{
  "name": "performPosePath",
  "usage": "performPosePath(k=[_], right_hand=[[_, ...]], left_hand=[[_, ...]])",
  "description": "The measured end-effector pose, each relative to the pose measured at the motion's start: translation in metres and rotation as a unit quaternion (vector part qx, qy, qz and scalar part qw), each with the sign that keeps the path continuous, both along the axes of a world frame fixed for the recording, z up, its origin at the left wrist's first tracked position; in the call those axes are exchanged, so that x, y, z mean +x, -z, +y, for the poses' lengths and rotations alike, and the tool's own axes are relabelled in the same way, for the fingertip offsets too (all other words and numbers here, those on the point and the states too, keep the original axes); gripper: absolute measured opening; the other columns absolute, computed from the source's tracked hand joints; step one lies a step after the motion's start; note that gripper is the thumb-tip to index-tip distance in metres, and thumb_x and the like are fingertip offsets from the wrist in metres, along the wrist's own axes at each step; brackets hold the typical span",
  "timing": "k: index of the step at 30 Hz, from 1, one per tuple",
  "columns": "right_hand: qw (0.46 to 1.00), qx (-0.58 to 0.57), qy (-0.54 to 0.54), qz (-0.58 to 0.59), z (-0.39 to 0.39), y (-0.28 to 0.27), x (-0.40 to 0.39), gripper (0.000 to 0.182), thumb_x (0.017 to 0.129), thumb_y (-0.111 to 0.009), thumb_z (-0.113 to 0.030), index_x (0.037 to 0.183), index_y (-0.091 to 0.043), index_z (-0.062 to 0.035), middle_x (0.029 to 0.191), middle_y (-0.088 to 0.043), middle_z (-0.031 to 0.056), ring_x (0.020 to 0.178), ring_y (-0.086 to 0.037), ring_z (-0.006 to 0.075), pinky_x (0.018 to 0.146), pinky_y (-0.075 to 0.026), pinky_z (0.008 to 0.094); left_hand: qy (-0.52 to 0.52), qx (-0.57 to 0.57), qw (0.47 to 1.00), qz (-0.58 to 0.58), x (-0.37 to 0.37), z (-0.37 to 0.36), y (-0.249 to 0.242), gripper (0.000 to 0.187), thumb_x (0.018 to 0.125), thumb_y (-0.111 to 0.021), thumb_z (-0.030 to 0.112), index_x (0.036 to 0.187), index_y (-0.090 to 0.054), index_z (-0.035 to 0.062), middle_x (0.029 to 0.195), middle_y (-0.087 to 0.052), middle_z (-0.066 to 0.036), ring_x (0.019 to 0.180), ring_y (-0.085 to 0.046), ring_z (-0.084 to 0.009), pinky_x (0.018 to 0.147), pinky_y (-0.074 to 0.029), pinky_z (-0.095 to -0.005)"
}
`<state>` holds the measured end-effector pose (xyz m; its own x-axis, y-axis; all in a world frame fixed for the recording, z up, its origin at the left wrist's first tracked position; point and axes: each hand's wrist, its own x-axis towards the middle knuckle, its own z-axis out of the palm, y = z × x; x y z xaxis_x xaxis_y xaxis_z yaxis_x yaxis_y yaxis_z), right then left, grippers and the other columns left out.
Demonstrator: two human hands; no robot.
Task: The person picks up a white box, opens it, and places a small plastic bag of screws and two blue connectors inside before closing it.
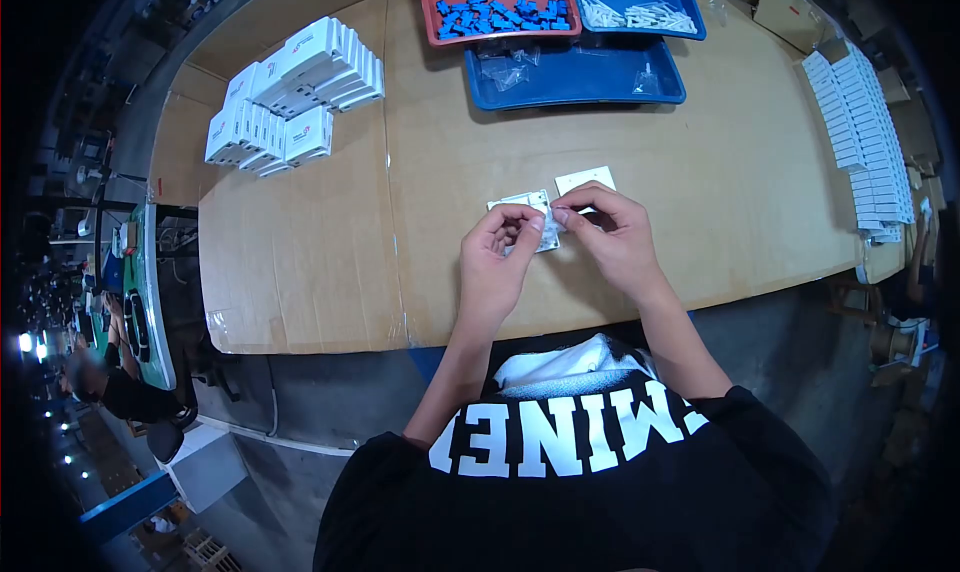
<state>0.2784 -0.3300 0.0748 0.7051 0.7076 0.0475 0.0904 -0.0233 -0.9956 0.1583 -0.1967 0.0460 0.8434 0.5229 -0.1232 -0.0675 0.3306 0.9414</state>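
Over the cardboard-covered table, my left hand (503, 247) and my right hand (612, 234) meet with thumbs and fingertips pinched together. Between them is a small, see-through piece (554, 226) that looks like a little plastic bag; the fingers partly cover it. Directly beneath lies a white square plastic housing (541, 199), half hidden by my left hand. A flat white cover plate (583, 178) rests just beyond my right hand, apart from the housing.
Beyond the hands stand a red tray (432, 22) of blue parts, a blue tray (697, 30) of white pieces, and a lower blue tray (580, 94) with clear bags. White boxes (310, 52) stack at left, white units (855, 137) at right. Another person (130, 382) works far left.
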Motion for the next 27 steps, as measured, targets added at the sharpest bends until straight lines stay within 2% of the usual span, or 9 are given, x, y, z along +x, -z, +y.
performPosePath(k=[1, 3, 6, 10, 13, 16, 18, 25, 27], right_hand=[[1.0, 0.001, 0.001, -0.001, 0.0, 0.0, -0.001, 0.01, 0.095, -0.068, 0.001, 0.103, -0.073, 0.0033, 0.102, -0.07, 0.0071, 0.095, -0.066, 0.0129, 0.083, -0.054, 0.0267], [0.993, 0.012, -0.002, 0.116, 0.0, -0.002, 0.0, 0.01, 0.095, -0.068, 0.0, 0.103, -0.072, 0.0032, 0.102, -0.071, 0.0072, 0.094, -0.067, 0.0134, 0.083, -0.057, 0.0278], [0.999, 0.002, 0.012, 0.043, 0.0, 0.008, -0.001, 0.011, 0.095, -0.068, 0.0, 0.104, -0.072, 0.0029, 0.101, -0.072, 0.0072, 0.092, -0.068, 0.0138, 0.081, -0.059, 0.0286], [0.997, -0.006, 0.021, 0.071, 0.0, 0.005, -0.002, 0.011, 0.095, -0.069, -0.001, 0.106, -0.071, 0.003, 0.099, -0.072, 0.0069, 0.091, -0.069, 0.0132, 0.081, -0.059, 0.0284], [0.988, 0.022, 0.035, 0.149, -0.001, 0.004, 0.002, 0.012, 0.096, -0.071, -0.005, 0.105, -0.072, 0.0019, 0.097, -0.072, 0.0045, 0.087, -0.068, 0.0091, 0.074, -0.057, 0.024], [0.999, -0.001, 0.031, 0.028, 0.001, 0.006, 0.003, 0.012, 0.097, -0.07, -0.005, 0.106, -0.07, 0.003, 0.096, -0.072, 0.0056, 0.086, -0.069, 0.0102, 0.074, -0.059, 0.0246], [0.982, 0.051, 0.024, 0.179, 0.0, 0.0, 0.003, 0.014, 0.098, -0.068, -0.004, 0.109, -0.067, 0.0043, 0.098, -0.071, 0.0078, 0.088, -0.07, 0.012, 0.076, -0.06, 0.026], [0.978, 0.066, 0.003, 0.199, 0.0, 0.004, -0.001, 0.013, 0.097, -0.066, -0.001, 0.109, -0.062, 0.0042, 0.102, -0.069, 0.0092, 0.091, -0.071, 0.0143, 0.083, -0.06, 0.0278], [0.972, 0.074, -0.027, 0.222, 0.002, 0.006, -0.004, 0.012, 0.097, -0.067, 0.0, 0.107, -0.062, 0.0037, 0.101, -0.069, 0.0086, 0.091, -0.071, 0.0145, 0.084, -0.061, 0.0284]], left_hand=[[0.001, 0.001, 1.0, -0.001, 0.0, 0.0, -0.001, 0.009, 0.099, -0.064, -0.001, 0.108, -0.066, -0.0014, 0.107, -0.065, -0.004, 0.098, -0.06, -0.0071, 0.088, -0.048, -0.0223], [0.01, -0.005, 0.999, -0.045, 0.002, -0.001, -0.003, 0.009, 0.097, -0.066, 0.0, 0.106, -0.065, 0.0001, 0.095, -0.066, -0.002, 0.088, -0.062, -0.0065, 0.08, -0.05, -0.0218], [0.017, 0.059, 0.998, 0.004, 0.0, 0.002, -0.003, 0.008, 0.097, -0.067, 0.001, 0.106, -0.065, 0.0011, 0.095, -0.066, -0.001, 0.088, -0.061, -0.0059, 0.079, -0.049, -0.0215], [0.005, 0.084, 0.996, 0.007, -0.002, 0.004, -0.005, 0.01, 0.099, -0.065, 0.002, 0.108, -0.064, -0.0014, 0.101, -0.064, -0.002, 0.09, -0.06, -0.0062, 0.081, -0.048, -0.0201], [0.054, 0.009, 0.997, 0.056, -0.006, 0.01, 0.004, 0.017, 0.099, -0.068, 0.006, 0.114, -0.065, -0.0016, 0.103, -0.066, -0.004, 0.088, -0.062, -0.0068, 0.08, -0.05, -0.0208], [-0.003, 0.008, 1.0, 0.021, -0.005, 0.01, -0.002, 0.025, 0.099, -0.07, 0.01, 0.12, -0.065, -0.0021, 0.104, -0.068, -0.005, 0.089, -0.064, -0.0078, 0.08, -0.052, -0.0219], [-0.009, -0.084, 0.996, 0.015, -0.005, 0.01, -0.014, 0.03, 0.096, -0.071, 0.004, 0.124, -0.063, -0.0043, 0.112, -0.066, -0.007, 0.096, -0.064, -0.0097, 0.088, -0.053, -0.0239], [0.025, -0.081, 0.996, -0.024, -0.006, 0.006, -0.005, 0.029, 0.096, -0.064, -0.003, 0.125, -0.06, -0.0035, 0.114, -0.066, -0.009, 0.103, -0.065, -0.0127, 0.093, -0.054, -0.0262], [-0.022, -0.17, 0.984, -0.044, -0.005, 0.004, 0.002, 0.027, 0.093, -0.064, -0.007, 0.12, -0.061, -0.0027, 0.109, -0.064, -0.006, 0.101, -0.062, -0.0107, 0.093, -0.051, -0.0249]])
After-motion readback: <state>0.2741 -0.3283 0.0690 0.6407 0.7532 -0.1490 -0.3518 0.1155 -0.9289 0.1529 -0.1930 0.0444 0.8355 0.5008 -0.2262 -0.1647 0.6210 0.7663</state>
